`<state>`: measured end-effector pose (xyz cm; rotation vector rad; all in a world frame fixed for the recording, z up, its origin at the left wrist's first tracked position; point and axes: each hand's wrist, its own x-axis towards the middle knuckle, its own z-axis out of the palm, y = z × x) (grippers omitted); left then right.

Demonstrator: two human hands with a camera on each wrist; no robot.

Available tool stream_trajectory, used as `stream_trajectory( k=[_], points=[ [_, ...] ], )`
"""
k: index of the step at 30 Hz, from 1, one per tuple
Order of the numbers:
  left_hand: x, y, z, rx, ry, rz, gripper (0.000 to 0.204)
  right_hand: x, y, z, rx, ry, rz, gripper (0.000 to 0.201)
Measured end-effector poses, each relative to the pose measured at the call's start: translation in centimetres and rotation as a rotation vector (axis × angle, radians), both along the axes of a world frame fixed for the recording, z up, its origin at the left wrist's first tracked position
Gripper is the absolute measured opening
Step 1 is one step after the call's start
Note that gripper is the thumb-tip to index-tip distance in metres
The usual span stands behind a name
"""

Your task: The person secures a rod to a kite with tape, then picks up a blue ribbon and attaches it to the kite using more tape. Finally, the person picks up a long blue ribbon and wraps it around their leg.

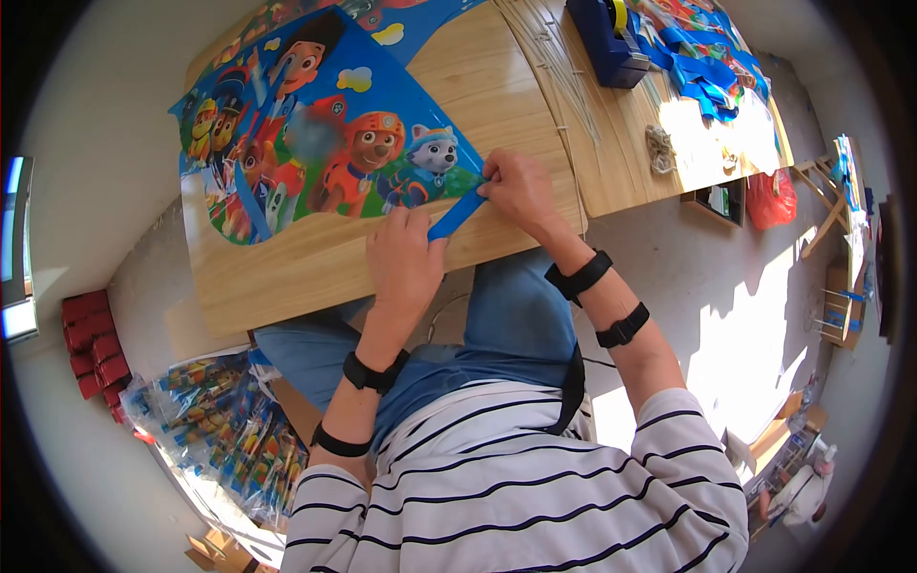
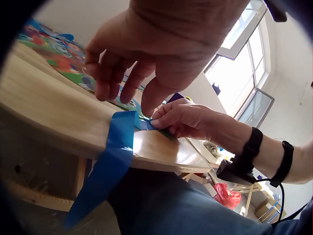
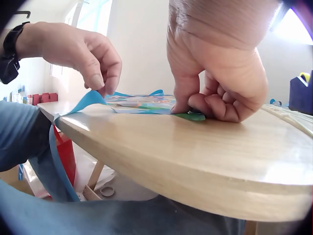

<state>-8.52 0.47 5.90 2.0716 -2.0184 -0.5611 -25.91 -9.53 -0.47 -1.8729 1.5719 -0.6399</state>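
Note:
A printed kite sheet (image 1: 358, 158) with cartoon dogs on blue and green lies on the wooden table, its pointed corner toward my right hand. A blue ribbon (image 1: 457, 215) runs from that corner; its loose length hangs over the table edge in the left wrist view. Thumb and curled fingers of my right hand (image 1: 521, 194) pinch the ribbon at the kite's corner, low against the tabletop. My left hand (image 1: 406, 258) hovers by the kite's lower edge, fingers loosely bent and apart, with the thumb (image 2: 152, 98) close above the ribbon.
A dark blue tape dispenser (image 1: 608, 43), thin pale rods (image 1: 549, 57) and a pile of blue ribbons (image 1: 707, 81) occupy the table's far right. A red bag (image 1: 770, 199) sits below. Plastic-wrapped printed packs (image 1: 220, 420) lie at lower left. The table's front edge (image 3: 161, 181) curves near my legs.

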Motion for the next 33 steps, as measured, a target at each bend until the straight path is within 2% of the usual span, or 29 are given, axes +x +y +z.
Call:
stream_trajectory(
  k=[1, 4, 7, 10, 16, 22, 28, 33],
  points=[
    [-0.1, 0.2, 0.3, -0.018, -0.049, -0.061, 0.035, 0.1, 0.0, 0.0, -0.001, -0.004, -0.002, 0.018],
    [-0.6, 0.3, -1.8, -0.303, 0.03, -0.378, 0.051, 0.1, 0.0, -0.1, -0.019, 0.016, -0.01, 0.018],
    [-1.3, -0.1, -3.0, -0.23, -0.007, -0.416, 0.062, -0.2, 0.0, 0.1, 0.006, -0.015, -0.005, 0.018],
    [-1.4, -0.1, -3.5, -0.207, -0.011, -0.412, 0.068, -0.3, -0.1, -0.1, 0.017, -0.037, 0.006, 0.019],
    [-1.6, 0.1, -3.8, -0.236, -0.03, -0.392, 0.075, -1.1, -0.6, -0.5, 0.153, -0.246, -0.016, 0.018],
    [-2.1, 0.0, -3.9, -0.247, -0.04, -0.373, 0.076, -1.3, -0.9, -0.4, 0.176, -0.286, -0.036, 0.015],
    [-2.6, -0.1, -4.0, -0.25, -0.04, -0.339, 0.076, -1.3, -0.7, -0.4, 0.099, -0.233, -0.008, 0.014],
    [-2.8, -0.1, -4.1, -0.231, -0.042, -0.333, 0.076, -0.7, -0.1, -1.0, -0.126, -0.108, 0.038, 0.016]
  ],
)
